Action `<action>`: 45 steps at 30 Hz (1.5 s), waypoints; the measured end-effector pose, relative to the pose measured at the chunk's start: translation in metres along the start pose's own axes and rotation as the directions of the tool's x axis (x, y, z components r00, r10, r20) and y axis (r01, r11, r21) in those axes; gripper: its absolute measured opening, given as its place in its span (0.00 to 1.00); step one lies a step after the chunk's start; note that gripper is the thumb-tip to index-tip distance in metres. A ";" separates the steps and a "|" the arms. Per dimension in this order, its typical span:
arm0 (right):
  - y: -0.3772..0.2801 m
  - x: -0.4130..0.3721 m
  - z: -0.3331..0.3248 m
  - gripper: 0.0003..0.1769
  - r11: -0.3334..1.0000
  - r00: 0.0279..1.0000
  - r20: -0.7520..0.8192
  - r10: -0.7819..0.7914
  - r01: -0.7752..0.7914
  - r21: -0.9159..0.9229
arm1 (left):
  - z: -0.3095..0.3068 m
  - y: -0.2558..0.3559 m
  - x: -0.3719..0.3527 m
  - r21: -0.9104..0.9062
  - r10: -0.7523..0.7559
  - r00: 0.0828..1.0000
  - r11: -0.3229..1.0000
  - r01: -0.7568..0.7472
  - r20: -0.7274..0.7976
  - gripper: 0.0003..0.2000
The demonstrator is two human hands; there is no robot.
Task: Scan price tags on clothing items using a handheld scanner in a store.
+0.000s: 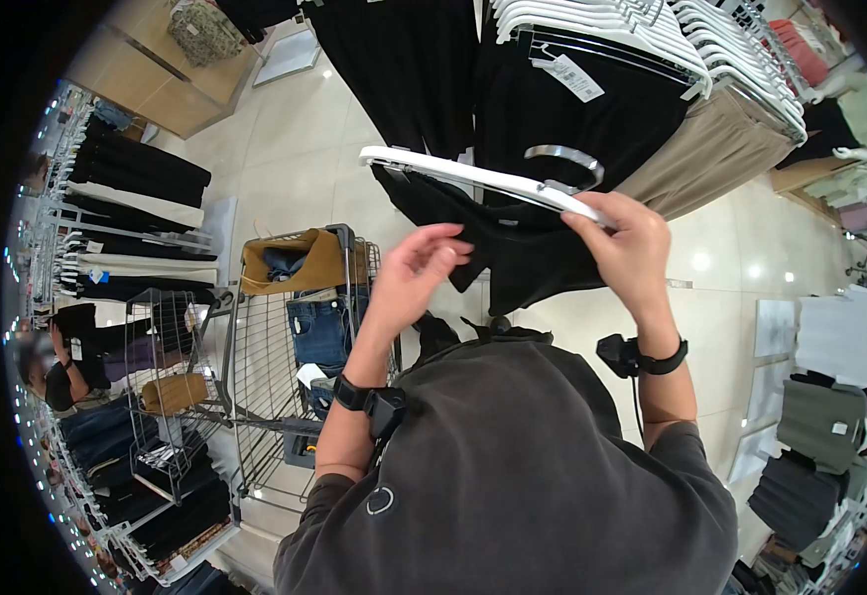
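Observation:
A white clothes hanger [473,176] with a broad silver hook [574,162] is held in front of my body. My right hand [634,243] pinches its right end between thumb and fingers. Below the hanger hangs a black garment [533,260], probably trousers or shorts, its lower part bunched and partly hidden. My left hand [417,278] is beside the garment's left side, fingers loosely curved with a gap from the thumb and nothing visible between them. Whether its fingertips touch the cloth is hard to see.
Ahead is a rack of white hangers [602,35] with black trousers [404,74] and beige trousers [706,149]. At left stands a wire shopping cart [255,347] holding jeans [319,332] and a tan bag [290,263]. Another person [68,367] is at far left, near clothes racks.

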State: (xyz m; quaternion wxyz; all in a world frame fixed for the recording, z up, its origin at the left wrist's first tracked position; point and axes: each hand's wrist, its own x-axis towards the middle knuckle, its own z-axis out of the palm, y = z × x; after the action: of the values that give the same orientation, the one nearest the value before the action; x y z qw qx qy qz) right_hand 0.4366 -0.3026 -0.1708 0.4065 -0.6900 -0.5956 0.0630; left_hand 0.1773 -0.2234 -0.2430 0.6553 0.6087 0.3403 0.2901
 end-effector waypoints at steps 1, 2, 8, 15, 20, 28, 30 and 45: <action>0.000 -0.002 0.008 0.09 0.997 0.997 0.030 0.066 -0.067 0.027 | 0.011 0.006 0.000 -0.127 0.011 0.996 0.992 0.000 0.089 0.26; 0.001 -0.005 0.018 0.10 0.995 0.996 0.047 0.079 -0.081 0.050 | 0.016 0.004 0.001 -0.143 0.003 0.989 0.990 0.019 0.149 0.30; -0.017 -0.029 0.066 0.18 0.977 0.966 0.259 0.018 -0.072 0.201 | 0.036 -0.001 0.013 -0.345 -0.141 0.990 0.930 0.123 -0.027 0.26; -0.036 -0.046 0.090 0.27 0.891 0.875 0.452 -0.174 -0.056 0.450 | 0.029 -0.008 0.024 -0.447 -0.160 0.922 0.894 -0.015 -0.351 0.25; -0.035 -0.030 0.075 0.23 0.756 0.844 0.410 -0.346 -0.009 0.655 | 0.000 0.016 0.025 -0.386 -0.134 0.920 0.922 -0.020 -0.368 0.24; 0.005 -0.031 0.059 0.16 0.721 0.832 0.550 -0.071 -0.338 0.605 | -0.073 0.058 0.008 -0.350 -0.046 0.998 0.936 0.026 -0.050 0.25; 0.016 -0.034 0.060 0.16 0.708 0.841 0.539 -0.044 -0.354 0.611 | -0.079 0.066 0.004 -0.318 -0.041 0.999 0.947 0.049 0.032 0.23; 0.037 -0.037 0.054 0.16 0.701 0.833 0.553 0.022 -0.407 0.585 | -0.057 0.060 0.003 -0.219 -0.116 0.993 0.969 0.118 0.022 0.24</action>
State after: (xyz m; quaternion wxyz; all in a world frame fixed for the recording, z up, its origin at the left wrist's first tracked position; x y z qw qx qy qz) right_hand 0.4238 -0.3072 -0.2440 0.4488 -0.5165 -0.5265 0.5046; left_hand 0.1356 -0.1817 -0.1854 0.7362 0.5126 0.3384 0.2841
